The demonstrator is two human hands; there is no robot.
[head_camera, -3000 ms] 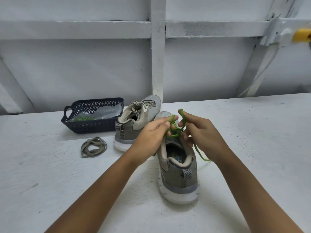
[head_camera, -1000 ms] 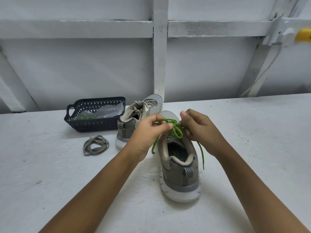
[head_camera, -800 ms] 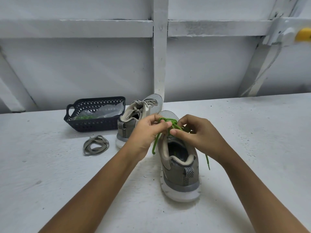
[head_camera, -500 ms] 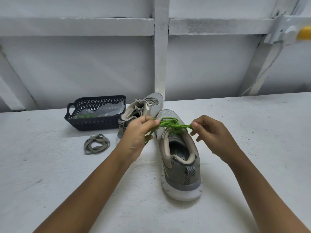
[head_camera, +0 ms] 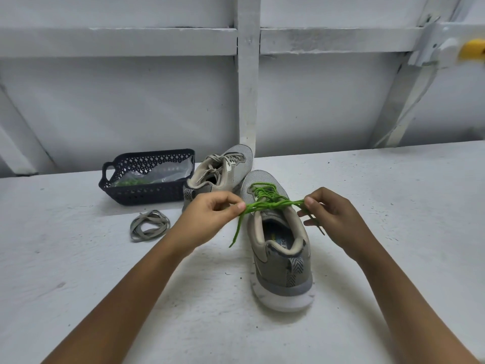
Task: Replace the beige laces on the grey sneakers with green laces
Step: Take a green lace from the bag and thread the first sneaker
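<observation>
we are cinching the bow: left hand [head_camera: 207, 219] and right hand [head_camera: 333, 215] each pinch the thin green lace [head_camera: 273, 203] on the near grey mesh sneaker [head_camera: 280, 248]; next, we judge, the far grey sneaker with beige laces [head_camera: 223, 170]

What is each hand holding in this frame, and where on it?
Both hold the green lace on the near sneaker. The left hand pinches it left of the knot, the right hand right of it; it is taut between them.
</observation>
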